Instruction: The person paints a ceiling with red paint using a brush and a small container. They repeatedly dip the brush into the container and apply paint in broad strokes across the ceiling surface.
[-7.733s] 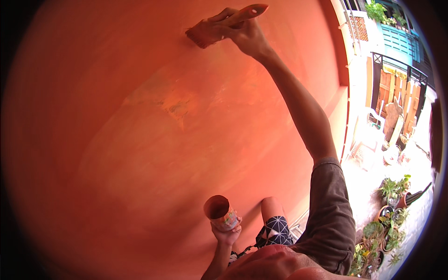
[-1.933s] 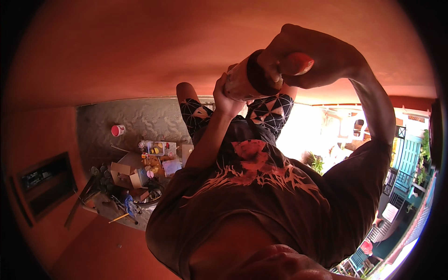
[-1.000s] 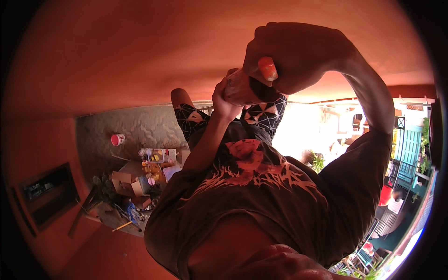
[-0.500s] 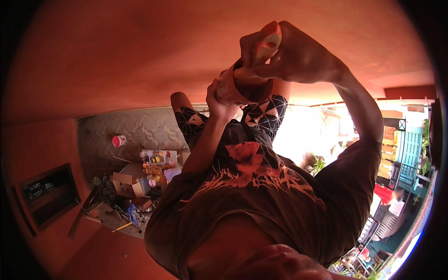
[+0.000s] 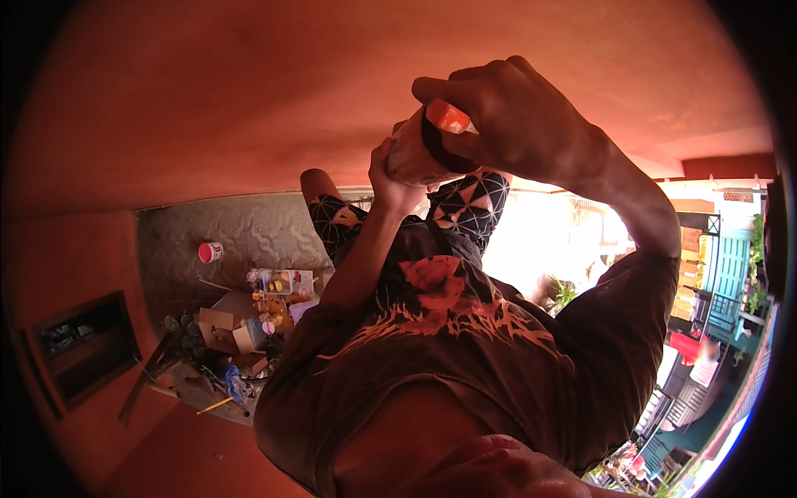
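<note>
Clearly, the round container (image 5: 410,158) is the piece to keep steady: it sits tilted in the left hand (image 5: 393,192), between the orange-red wall (image 5: 249,100) and the patterned shorts (image 5: 471,202), its dark mouth turned toward the right hand (image 5: 525,124). The left fingers curl around its side, closed only as far as its round body lets them. The right hand bends over the mouth, fingers closed on the brush (image 5: 449,117), whose red-tipped handle shows beside the rim; the bristle end is hidden, so I can't tell whether it touches the inside. The container should be light enough for one hand, though how full it is can't be seen, and any liquid would shift its weight toward the low side. Its wall looks fairly stiff, probably slick wherever wet, so a wrap low around the body seems safer than a pinch at the rim. The brush handle should feel rigid and light, best held near its bristle end, which will be the soft part.
</note>
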`<state>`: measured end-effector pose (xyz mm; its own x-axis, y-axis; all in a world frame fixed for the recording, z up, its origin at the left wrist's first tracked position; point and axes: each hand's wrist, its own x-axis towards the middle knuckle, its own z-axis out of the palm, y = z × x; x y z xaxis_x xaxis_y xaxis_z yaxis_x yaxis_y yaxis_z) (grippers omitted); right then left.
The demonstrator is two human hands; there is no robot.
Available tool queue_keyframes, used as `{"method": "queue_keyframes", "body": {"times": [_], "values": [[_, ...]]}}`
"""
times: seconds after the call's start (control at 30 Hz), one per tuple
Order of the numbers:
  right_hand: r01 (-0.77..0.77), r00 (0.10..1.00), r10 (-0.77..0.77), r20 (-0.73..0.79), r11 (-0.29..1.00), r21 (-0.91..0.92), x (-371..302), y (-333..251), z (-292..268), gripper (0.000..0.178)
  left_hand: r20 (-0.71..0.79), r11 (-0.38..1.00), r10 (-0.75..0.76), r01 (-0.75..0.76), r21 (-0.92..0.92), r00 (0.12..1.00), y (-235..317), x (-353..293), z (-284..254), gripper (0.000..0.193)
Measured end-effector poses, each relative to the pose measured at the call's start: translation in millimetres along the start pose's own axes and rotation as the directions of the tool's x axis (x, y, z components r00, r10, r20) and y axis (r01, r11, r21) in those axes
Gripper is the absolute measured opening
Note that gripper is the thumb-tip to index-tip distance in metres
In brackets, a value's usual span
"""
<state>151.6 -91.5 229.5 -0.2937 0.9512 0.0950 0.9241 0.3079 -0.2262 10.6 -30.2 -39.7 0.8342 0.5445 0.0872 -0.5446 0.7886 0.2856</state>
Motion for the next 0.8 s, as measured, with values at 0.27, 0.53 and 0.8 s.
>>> {"method": "queue_keyframes", "body": {"times": [0.27, 0.53, 0.8], "values": [[-0.017, 0.997, 0.034, -0.074, 0.976, 0.219, -1, 13, -23, 0.018, -0.040, 1.000, 0.009, -0.009, -0.001, 0.999, 2, 9, 16, 0.053], [0.173, 0.854, 0.452, -0.258, 0.221, 0.960, -40, 88, 19, 0.006, -0.146, 0.998, 0.056, -0.053, 0.020, 0.988, 8, 20, 28, 0.059], [0.375, 0.767, 0.607, -0.209, -0.158, 0.913, -38, 91, 67, 0.009, -0.098, 0.996, 0.079, -0.075, 0.039, 0.992, 23, 23, 40, 0.052]]}}
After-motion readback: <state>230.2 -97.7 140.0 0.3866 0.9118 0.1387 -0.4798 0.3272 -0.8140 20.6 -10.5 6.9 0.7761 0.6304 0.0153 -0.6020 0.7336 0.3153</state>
